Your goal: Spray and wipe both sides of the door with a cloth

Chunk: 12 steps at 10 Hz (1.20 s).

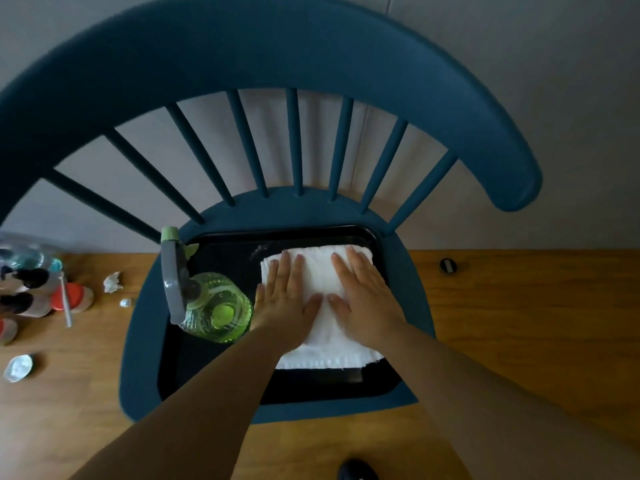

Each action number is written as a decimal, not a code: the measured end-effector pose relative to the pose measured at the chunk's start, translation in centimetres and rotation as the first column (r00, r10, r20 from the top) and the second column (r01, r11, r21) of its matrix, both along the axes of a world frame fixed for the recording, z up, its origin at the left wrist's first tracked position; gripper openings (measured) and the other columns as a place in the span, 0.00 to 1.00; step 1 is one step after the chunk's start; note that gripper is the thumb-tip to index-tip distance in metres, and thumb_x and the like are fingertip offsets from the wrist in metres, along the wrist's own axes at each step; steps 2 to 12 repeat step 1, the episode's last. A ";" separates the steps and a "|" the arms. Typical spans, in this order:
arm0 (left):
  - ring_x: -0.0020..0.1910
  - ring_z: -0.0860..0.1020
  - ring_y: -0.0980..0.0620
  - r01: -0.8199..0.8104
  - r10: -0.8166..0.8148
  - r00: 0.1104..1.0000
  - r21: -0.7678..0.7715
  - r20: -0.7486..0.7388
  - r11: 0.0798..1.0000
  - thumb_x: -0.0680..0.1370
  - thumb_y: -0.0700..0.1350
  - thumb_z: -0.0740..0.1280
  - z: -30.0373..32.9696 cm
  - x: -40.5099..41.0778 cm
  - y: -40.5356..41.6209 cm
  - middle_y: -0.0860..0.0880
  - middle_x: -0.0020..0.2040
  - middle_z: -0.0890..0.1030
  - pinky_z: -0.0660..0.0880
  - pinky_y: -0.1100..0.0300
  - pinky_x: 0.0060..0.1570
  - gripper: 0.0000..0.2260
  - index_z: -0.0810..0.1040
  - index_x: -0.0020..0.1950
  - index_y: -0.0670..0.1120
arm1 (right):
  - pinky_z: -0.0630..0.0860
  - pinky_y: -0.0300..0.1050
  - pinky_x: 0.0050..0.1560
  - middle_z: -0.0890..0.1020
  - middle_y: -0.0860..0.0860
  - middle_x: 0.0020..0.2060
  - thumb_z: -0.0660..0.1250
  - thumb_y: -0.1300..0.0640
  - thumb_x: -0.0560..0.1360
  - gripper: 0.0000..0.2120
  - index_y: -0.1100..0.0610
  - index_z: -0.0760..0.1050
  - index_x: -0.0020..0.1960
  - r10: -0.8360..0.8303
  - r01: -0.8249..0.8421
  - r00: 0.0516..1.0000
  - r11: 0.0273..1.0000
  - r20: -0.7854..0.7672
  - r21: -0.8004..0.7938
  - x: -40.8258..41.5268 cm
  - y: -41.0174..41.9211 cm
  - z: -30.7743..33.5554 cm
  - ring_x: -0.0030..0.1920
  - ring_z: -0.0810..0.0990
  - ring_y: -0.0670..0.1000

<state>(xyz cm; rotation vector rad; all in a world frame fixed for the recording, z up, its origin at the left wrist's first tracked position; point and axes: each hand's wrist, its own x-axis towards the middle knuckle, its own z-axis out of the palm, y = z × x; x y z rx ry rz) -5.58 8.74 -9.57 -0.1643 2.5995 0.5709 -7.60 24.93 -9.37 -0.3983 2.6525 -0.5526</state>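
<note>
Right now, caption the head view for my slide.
Both hands, left and right, press flat on a white cloth in a black tray beside a green spray bottle.

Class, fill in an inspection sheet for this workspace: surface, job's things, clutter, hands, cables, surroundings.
Surface: black tray on the seat of a blue spindle-back chair.
Job's things: folded white cloth on the tray; green spray bottle beside it.
Clutter: crumpled paper, bottles and a foil cup on the wooden floor.
Hands: left hand and right hand flat on the cloth.
Cables: nothing seen.
Surroundings: pale wall behind; small dark round thing on the floor.
</note>
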 end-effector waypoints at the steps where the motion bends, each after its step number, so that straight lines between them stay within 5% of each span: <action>1: 0.78 0.54 0.50 -0.160 0.170 0.985 0.272 -0.012 0.949 0.82 0.49 0.61 3.9 -0.6 0.4 0.50 0.80 0.52 0.56 0.54 0.75 0.32 0.47 0.80 0.50 | 0.66 0.36 0.63 0.65 0.49 0.74 0.62 0.53 0.80 0.25 0.54 0.61 0.76 -0.332 0.428 0.894 0.831 0.301 -0.355 -1.0 -0.5 5.2 0.72 0.64 0.49; 12: 0.78 0.54 0.50 -0.160 0.170 0.985 0.272 -0.012 0.949 0.82 0.49 0.61 3.9 -0.6 0.4 0.50 0.80 0.52 0.56 0.54 0.75 0.32 0.47 0.80 0.50 | 0.66 0.36 0.63 0.65 0.49 0.74 0.62 0.53 0.80 0.25 0.54 0.61 0.76 -0.332 0.428 0.894 0.831 0.301 -0.355 -1.0 -0.5 5.2 0.72 0.64 0.49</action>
